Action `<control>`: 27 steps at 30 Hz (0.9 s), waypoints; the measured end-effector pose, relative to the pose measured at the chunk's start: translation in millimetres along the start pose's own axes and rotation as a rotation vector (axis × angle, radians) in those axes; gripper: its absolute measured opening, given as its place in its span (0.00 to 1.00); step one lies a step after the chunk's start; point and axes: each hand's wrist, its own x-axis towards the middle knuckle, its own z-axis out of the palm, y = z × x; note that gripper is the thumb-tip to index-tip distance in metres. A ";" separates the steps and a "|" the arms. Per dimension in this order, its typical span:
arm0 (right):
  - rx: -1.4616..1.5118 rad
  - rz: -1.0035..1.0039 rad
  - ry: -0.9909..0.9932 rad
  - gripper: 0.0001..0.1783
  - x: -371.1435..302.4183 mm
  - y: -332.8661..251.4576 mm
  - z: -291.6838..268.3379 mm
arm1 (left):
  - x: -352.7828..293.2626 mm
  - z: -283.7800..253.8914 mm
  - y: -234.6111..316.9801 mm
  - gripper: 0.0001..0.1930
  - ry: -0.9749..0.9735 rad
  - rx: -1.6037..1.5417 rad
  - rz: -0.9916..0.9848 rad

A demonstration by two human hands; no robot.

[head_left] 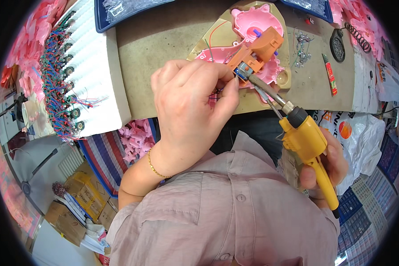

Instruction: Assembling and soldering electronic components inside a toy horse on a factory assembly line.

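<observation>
My right hand (334,162) is wrapped around a yellow soldering gun (303,139). Its metal tip reaches up and left to a small silver motor (244,71) in an orange plastic housing (267,44). At that same spot, the thumb and forefinger of my left hand (190,91) are pinched together over a thin blue wire (237,75), close to the tip. Its other fingers curl out of sight. Under the housing lies a pink plastic toy shell (259,18), set in a tan holder (283,79). Loose red and green wires rise from the shell.
Wired round parts (68,71) line a white foam block (93,66) at the left. Blue trays (101,17) stand along the back. Small metal parts (302,44), a red-green strip (330,75) and a black disc (337,45) lie at the right. Pink shells (137,139) fill a striped bag.
</observation>
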 end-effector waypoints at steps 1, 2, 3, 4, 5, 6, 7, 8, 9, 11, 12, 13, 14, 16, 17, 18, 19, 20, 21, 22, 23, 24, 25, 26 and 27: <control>-0.021 -0.001 -0.031 0.32 1.2 -0.7 -1.9 | -0.1 0.0 -0.2 0.06 0.004 -0.004 -0.001; -0.041 -0.002 -0.062 0.34 2.0 -1.1 -2.8 | -0.2 -0.5 -0.5 0.06 0.004 -0.002 -0.001; -0.040 -0.003 -0.063 0.34 2.7 -0.6 -2.4 | -0.2 -1.3 -1.0 0.06 0.003 0.002 0.000; -0.040 -0.008 -0.067 0.34 2.9 0.5 -2.3 | -0.2 -1.2 -1.2 0.06 0.001 0.005 0.002; -0.040 -0.013 -0.070 0.34 2.8 1.4 -2.0 | -0.1 -1.6 -0.9 0.06 0.001 0.006 0.002; -0.039 -0.014 -0.070 0.34 -0.3 2.2 -1.1 | 0.2 -2.5 -0.1 0.05 -0.011 0.005 -0.006; 0.053 0.017 -0.030 0.34 -6.2 2.7 -0.2 | 1.2 -3.2 0.8 0.05 -0.023 0.002 -0.011; 0.146 0.047 0.010 0.35 -11.6 4.3 0.6 | 1.5 -5.4 -2.2 0.05 -0.023 0.002 -0.008; 0.145 0.045 0.012 0.35 -16.2 7.1 1.9 | 0.9 -8.9 -8.2 0.08 0.047 0.063 0.134; 0.074 0.008 0.226 0.36 -21.6 11.3 2.1 | -2.8 -9.8 -12.6 0.12 0.125 0.122 0.282; 0.045 0.038 0.230 0.37 -25.7 11.5 -7.7 | -8.1 -8.9 -10.7 0.17 0.144 -0.303 0.094; 0.025 0.104 0.323 0.37 -26.9 10.4 -7.7 | -8.9 -9.0 -6.3 0.23 0.152 -0.723 -0.099; 0.005 0.170 0.416 0.37 -26.7 9.5 -6.7 | -6.9 -12.6 -2.2 0.23 0.150 -0.722 -0.094; -0.034 0.233 0.532 0.38 -21.0 10.6 -2.5 | 1.7 -23.8 6.3 0.34 -0.047 -1.035 -0.457; 0.003 0.245 0.623 0.38 -19.2 12.5 -3.5 | 0.6 -27.1 2.0 0.28 -0.125 -1.050 -0.459; 0.040 0.257 0.715 0.38 -17.8 14.5 -4.7 | 0.7 -28.6 0.7 0.28 -0.130 -1.049 -0.456; 0.042 0.243 0.746 0.39 -17.2 15.9 -5.2 | -0.7 -30.6 0.4 0.19 -0.250 -0.918 -0.464; 0.042 0.246 0.750 0.39 -18.6 14.5 -5.1 | -2.2 -31.6 1.1 0.13 -0.367 -0.785 -0.470; 0.070 0.267 0.736 0.39 -20.3 13.1 -5.0 | -2.4 -33.2 5.5 0.12 -0.410 -0.631 -0.430; 0.098 0.287 0.723 0.38 -22.0 12.1 -5.0 | 0.0 -33.5 6.6 0.12 -0.416 -0.631 -0.429; 0.097 0.290 0.727 0.38 -23.6 12.2 -4.5 | 2.8 -33.3 6.7 0.11 -0.382 -0.427 -0.184; 0.070 0.269 0.704 0.38 -24.9 13.1 -3.7 | 4.4 -33.2 7.5 0.10 -0.341 -0.222 0.060; 0.042 0.248 0.682 0.38 -25.5 14.2 -3.3 | 4.7 -31.2 11.6 0.11 -0.290 -0.215 0.013; 0.040 0.250 0.687 0.38 -25.1 13.6 -2.7 | 4.3 -32.0 11.6 0.11 -0.295 -0.217 0.016; 0.065 0.274 0.688 0.38 -23.7 12.1 -1.9 | 3.9 -33.9 10.2 0.10 -0.331 -0.232 -0.025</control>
